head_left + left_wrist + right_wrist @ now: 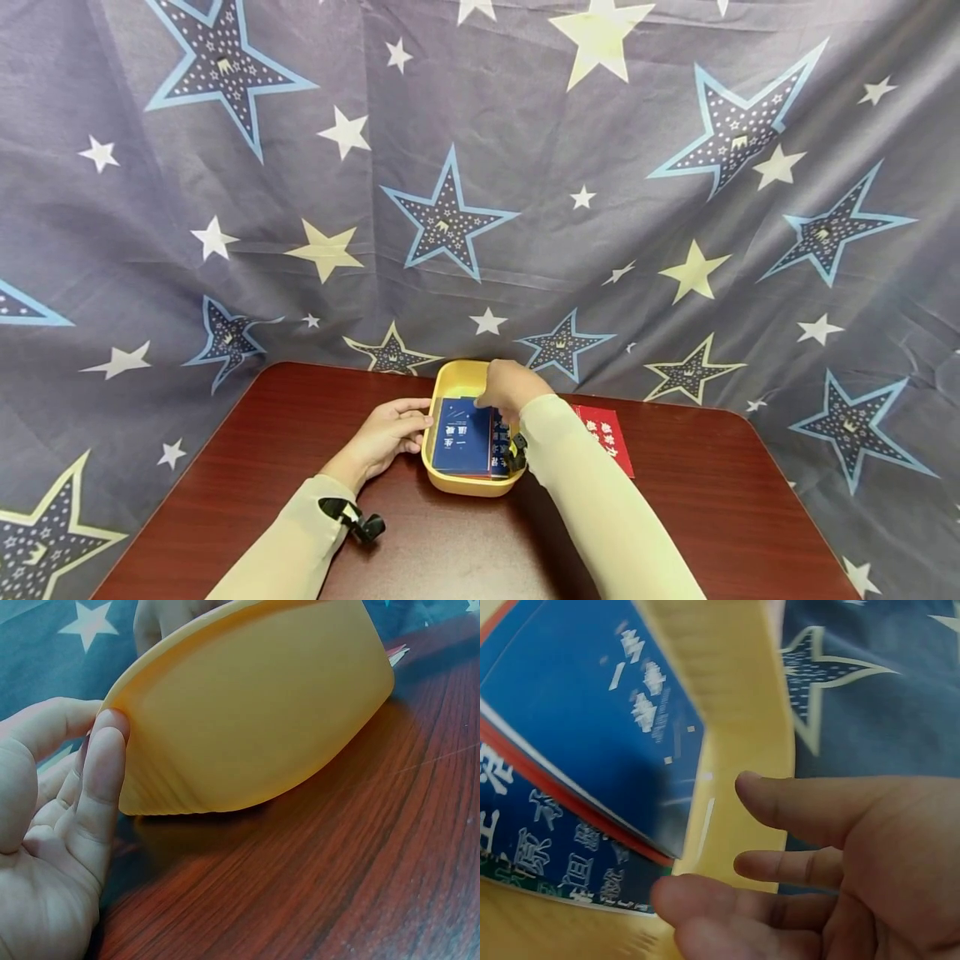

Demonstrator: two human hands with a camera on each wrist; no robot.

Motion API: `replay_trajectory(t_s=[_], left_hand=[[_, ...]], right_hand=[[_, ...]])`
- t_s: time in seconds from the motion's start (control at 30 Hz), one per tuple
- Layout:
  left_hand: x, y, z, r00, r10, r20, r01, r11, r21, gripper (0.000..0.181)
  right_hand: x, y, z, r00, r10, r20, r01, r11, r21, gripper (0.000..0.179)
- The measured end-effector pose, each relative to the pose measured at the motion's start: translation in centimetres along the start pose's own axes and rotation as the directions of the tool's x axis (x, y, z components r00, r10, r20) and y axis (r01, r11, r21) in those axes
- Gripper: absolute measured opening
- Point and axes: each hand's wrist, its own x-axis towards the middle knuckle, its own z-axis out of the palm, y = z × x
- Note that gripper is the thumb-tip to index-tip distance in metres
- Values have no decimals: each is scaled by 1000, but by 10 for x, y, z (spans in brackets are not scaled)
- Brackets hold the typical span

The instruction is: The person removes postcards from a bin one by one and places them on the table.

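A yellow plastic basket (467,487) stands on the table, holding a blue booklet (457,450) with white characters. Under the blue one lies a darker booklet (562,844) with rows of characters, and a red edge shows between them. At the basket's left rim, my left hand (384,437) pinches the wall between thumb and fingers; its thumb (103,769) presses the outer side. My right hand (516,388) is over the basket's far right part, with fingers spread apart near the booklets' corner and nothing between them in the right wrist view.
A red booklet (613,442) with white characters lies on the table to the right of the basket, partly behind the right forearm. The dark red wooden table (720,492) ends at a grey curtain (330,50) printed with stars.
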Motion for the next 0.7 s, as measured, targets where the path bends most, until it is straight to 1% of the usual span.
replay_trajectory(t_s=[0.17,0.37,0.47,0.57,0.6,0.7], left_hand=[[0,0,0,1000,1,-1,-1,1000,2,61],[0,-1,0,1000,-1,1,1,1000,6,60],[0,-1,1,1000,1,0,-1,1000,3,61],[0,0,1,1000,4,-3,-4,1000,2,61],[0,0,1,1000,5,-3,-5,1000,1,61],[0,0,1,1000,3,-3,-3,1000,3,61]], right_hand=[[8,-6,10,1000,23,-6,-24,994,-111,37],[2,-12,14,998,28,-53,-39,973,-229,40],[1,-12,15,998,15,-62,-32,961,-273,46],[13,-9,18,999,6,-47,-20,954,-298,54],[31,2,28,999,-10,-50,-6,951,-310,59],[55,11,38,999,-12,-35,-1,939,-343,63]])
